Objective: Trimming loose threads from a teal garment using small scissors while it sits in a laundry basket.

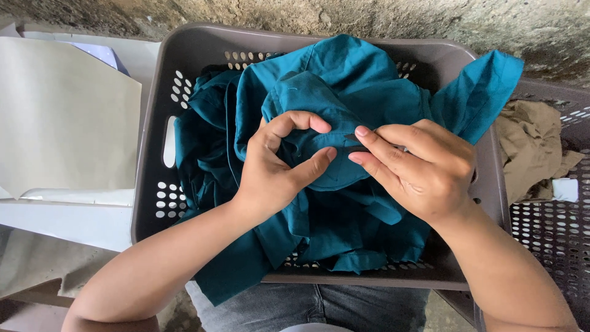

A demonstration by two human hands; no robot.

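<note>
A pile of teal cloth (344,92) fills a grey perforated plastic basket (150,184) that rests on my lap. My left hand (276,166) pinches a fold of the teal cloth between thumb and bent forefinger at the middle of the pile. My right hand (418,166) is just to its right, with fingertips closed on a small dark thin tool (357,142) whose tip touches the same fold. I cannot tell exactly what the tool is. One loose teal flap (482,92) hangs over the basket's right rim.
A second grey perforated basket (553,227) stands at the right with tan cloth (531,147) in it. Large sheets of pale paper (61,117) lie at the left. A rough concrete wall (369,18) runs along the top. My jeans (307,307) show below the basket.
</note>
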